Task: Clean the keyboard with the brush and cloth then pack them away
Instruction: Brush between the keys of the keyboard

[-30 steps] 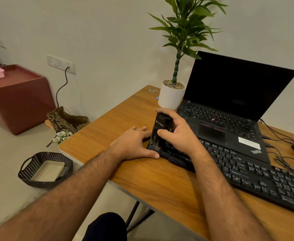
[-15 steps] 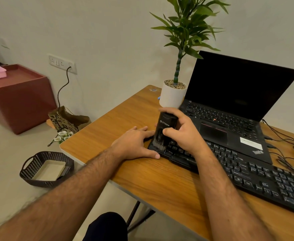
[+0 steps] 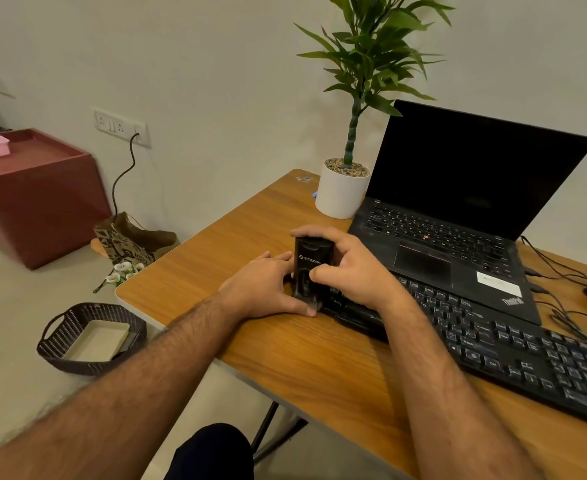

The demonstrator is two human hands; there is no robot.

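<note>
We see the right hand [image 3: 351,271] with fingers curled around the black brush [image 3: 307,271], standing on the keyboard [image 3: 493,348] left end; the left hand [image 3: 264,289] lies flat on the bench [image 3: 216,258], fingers together.

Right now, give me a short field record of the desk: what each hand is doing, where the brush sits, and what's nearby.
right hand: grips the black brush, upright on the left end of the keyboard
left hand: flat on the table, fingers against the keyboard's left end
laptop: open behind the keyboard, screen dark
plant pot: left of laptop
basket: on floor, left of table
cloth: not identifiable
</note>
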